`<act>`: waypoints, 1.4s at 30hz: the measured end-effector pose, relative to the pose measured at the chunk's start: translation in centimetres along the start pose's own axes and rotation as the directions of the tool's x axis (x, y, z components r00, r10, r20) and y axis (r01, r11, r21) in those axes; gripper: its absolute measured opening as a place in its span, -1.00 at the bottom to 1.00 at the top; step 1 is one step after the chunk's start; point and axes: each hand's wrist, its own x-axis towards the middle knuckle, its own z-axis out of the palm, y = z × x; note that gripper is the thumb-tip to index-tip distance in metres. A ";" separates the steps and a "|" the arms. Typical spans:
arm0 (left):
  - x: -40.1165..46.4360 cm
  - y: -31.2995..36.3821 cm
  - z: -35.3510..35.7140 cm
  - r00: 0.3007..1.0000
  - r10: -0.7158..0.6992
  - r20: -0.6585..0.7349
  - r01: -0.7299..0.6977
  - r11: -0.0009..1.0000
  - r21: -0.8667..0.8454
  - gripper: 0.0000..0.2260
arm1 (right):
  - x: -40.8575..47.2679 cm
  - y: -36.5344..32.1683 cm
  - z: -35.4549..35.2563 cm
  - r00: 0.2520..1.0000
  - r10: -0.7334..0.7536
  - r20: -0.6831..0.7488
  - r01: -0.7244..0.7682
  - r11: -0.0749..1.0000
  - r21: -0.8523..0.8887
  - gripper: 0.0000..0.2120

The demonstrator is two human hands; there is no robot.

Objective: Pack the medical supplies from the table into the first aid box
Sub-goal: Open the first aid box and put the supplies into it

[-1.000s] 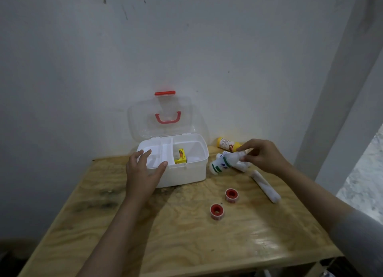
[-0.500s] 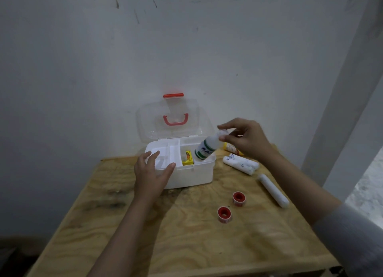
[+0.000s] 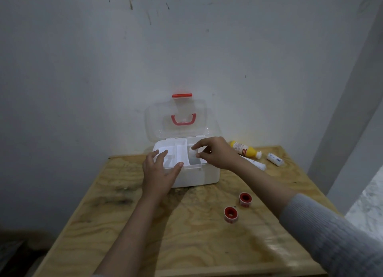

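A white plastic first aid box (image 3: 196,176) with a clear lid (image 3: 176,119) standing open is sitting on a grainy plywood table (image 3: 186,235). The left hand (image 3: 158,171) is resting spread on its front left rim. The right hand (image 3: 217,152) is pinching a white bottle (image 3: 193,152) by its cap over the right compartment. Two round red tape rolls (image 3: 245,199) are lying near the right forearm.

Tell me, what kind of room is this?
Hard to say for sure: probably a plain back room or workshop corner, not a clinic. The table is rough, stained plywood, pushed against a bare, scuffed wall, and the only gear is a first aid box with loose supplies.
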 end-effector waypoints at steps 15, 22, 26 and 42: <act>-0.6 0.7 0.9 1.000 0.014 -0.011 -0.015 0.999 -0.046 -0.44 | -7.8 12.7 -7.1 0.886 0.444 -0.136 -0.463 0.868 -0.181 -0.66; -0.3 0.5 -0.1 1.000 -0.004 -0.012 0.003 0.999 -0.041 -0.45 | -7.6 13.2 -4.7 0.871 0.489 -0.049 -0.485 0.842 -0.235 -0.64; -0.4 0.4 -0.1 1.000 -0.003 -0.013 0.002 0.998 -0.055 -0.45 | -7.5 13.2 -4.7 0.889 0.448 -0.091 -0.456 0.854 -0.251 -0.72; -0.2 0.0 0.1 1.000 0.005 -0.014 -0.006 1.000 -0.028 -0.45 | -0.7 2.6 -10.1 0.994 -0.026 -0.105 -0.003 0.964 -0.265 -0.78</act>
